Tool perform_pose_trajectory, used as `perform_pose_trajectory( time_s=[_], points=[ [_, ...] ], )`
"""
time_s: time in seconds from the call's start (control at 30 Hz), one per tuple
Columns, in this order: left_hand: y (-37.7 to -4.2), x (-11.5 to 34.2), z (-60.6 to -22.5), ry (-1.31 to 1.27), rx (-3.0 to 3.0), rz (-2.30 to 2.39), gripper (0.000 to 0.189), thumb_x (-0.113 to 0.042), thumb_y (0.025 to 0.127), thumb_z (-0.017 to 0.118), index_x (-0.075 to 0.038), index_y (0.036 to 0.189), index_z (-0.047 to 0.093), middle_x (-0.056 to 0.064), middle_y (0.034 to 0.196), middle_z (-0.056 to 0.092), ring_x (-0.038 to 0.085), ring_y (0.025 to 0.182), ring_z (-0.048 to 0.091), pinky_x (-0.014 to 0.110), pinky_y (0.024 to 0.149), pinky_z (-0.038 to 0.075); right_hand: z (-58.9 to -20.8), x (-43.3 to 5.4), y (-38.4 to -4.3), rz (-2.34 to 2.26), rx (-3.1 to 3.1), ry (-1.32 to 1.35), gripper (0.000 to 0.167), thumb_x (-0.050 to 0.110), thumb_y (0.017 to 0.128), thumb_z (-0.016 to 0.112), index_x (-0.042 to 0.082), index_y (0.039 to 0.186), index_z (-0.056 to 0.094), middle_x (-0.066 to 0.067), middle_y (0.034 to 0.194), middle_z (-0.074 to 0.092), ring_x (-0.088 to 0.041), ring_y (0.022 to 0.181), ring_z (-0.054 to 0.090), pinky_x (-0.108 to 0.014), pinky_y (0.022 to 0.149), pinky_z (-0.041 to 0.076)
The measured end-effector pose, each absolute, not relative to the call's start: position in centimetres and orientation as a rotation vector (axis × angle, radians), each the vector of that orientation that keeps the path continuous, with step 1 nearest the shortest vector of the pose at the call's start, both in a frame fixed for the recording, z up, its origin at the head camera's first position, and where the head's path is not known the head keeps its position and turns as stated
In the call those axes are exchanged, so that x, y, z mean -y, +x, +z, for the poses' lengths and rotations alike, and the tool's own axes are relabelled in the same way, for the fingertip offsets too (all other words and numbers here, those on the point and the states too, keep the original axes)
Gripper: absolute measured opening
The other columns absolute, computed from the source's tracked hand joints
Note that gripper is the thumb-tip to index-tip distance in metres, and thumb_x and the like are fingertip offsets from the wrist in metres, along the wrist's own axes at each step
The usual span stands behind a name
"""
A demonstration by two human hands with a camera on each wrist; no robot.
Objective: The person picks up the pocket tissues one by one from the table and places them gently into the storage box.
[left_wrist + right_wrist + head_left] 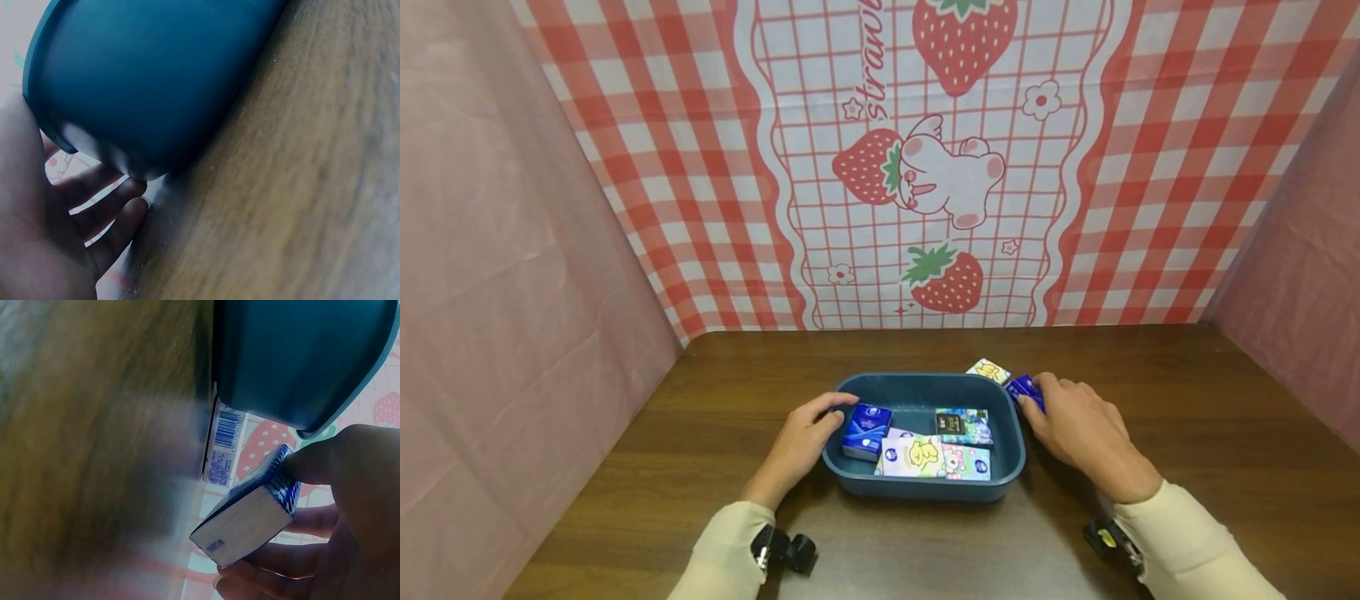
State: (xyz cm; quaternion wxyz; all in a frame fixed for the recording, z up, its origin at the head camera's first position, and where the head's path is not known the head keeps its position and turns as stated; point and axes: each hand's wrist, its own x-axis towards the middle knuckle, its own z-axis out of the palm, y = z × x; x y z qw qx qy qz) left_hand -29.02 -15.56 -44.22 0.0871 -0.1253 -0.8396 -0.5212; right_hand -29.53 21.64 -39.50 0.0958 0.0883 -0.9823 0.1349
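A dark teal plastic bin (925,492) stands on the table with several pocket tissue packs inside. A blue tissue pack (867,429) leans at its left end, a cartoon-printed pack (912,457) lies at the front, and a dark floral pack (964,425) is toward the right. My left hand (805,442) rests at the bin's left end, thumb and index finger at the rim, other fingers relaxed by the outer wall in the left wrist view. Just outside the right end, my right hand (1078,425) pinches another blue tissue pack (250,509), tilted, between thumb and fingers.
A pale yellow cartoon tissue pack (988,371) lies on the brown wooden table (647,433) behind the bin's back right corner. A strawberry-print checked cloth (880,208) hangs behind the table, and pink cloths (542,250) hang at both sides.
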Motion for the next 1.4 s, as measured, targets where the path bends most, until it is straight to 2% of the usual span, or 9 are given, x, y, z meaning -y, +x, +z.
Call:
perform_pose_trajectory(
  time_s=[0.9,1.4],
  points=[
    [-28.92,15.54,-44.07,-0.371,2.513,-1.543,0.027,-0.012,0.099,0.056,-0.02,0.119,0.073,0.0,0.128,0.066,0.024,0.127,0.055,0.053,0.11,0.038,-39.39,-21.39,-29.63,0.449,2.895,0.246,0.052,0.04,0.099,0.057,-0.003,0.129,0.058,-0.026,0.112,0.066,-0.039,0.093,0.064,-0.061,0.072,0.054],
    [-29.0,15.59,-44.16,-0.377,2.513,-1.537,0.027,-0.011,0.099,0.057,-0.022,0.118,0.073,-0.001,0.127,0.066,0.023,0.126,0.055,0.052,0.11,0.038,-39.24,-21.42,-29.6,0.471,2.874,0.239,0.056,0.049,0.098,0.056,0.0,0.126,0.06,-0.024,0.11,0.068,-0.035,0.087,0.065,-0.058,0.069,0.055]
  ],
)
